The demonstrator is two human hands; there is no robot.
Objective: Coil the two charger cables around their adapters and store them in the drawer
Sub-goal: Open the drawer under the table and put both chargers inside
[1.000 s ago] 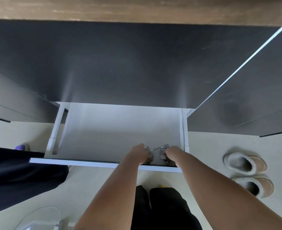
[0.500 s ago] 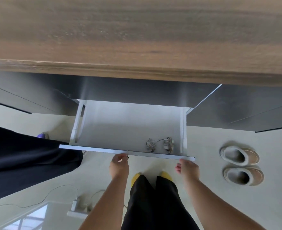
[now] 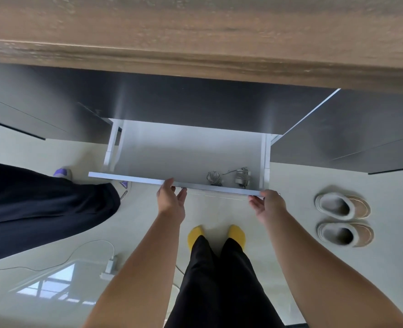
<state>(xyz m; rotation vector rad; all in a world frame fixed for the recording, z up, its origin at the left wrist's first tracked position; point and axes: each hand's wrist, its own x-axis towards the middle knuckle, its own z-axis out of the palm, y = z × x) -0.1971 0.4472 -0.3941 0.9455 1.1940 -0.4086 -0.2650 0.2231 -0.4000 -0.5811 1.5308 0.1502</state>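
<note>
Head view: drawer [image 3: 148, 179] pulled open; two coiled chargers [image 3: 229, 177] laid near front right corner. Left hand [image 3: 171, 198] and right hand [image 3: 268, 203] spread open, fingertips set against drawer front. Storing judged done; even push inward needed next.

Bare forearms, black trousers [image 3: 221, 285], yellow socks [image 3: 237, 233].

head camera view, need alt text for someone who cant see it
Seen from above, a person's left hand and right hand rest open on the front edge of an open white drawer, where two coiled chargers lie side by side in the near right corner. A wooden countertop runs above; a pair of slippers sits on the floor to the right.
</note>
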